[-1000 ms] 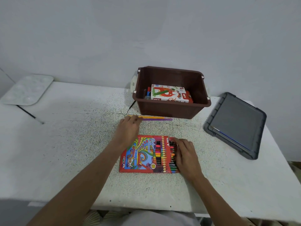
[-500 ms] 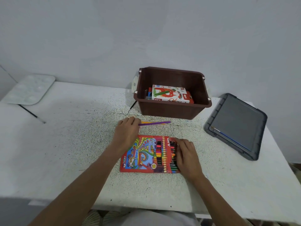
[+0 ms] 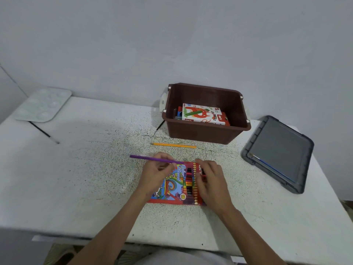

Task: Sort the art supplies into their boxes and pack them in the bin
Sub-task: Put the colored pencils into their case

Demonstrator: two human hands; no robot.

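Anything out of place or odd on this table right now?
Nothing damaged or spilled. Strays: a yellow pencil lies loose before the brown bin, a thin brush lies on the grey lid, a black brush beside the palette. The left hand holds a purple pencil.

Coloured pencils, their box and the brown bin

A red colour pencil box lies flat, its window showing pencils in a row. A purple pencil is pinched level by the left hand above the box's far edge. An orange pencil lies between box and bin, which holds an oil pastels box.
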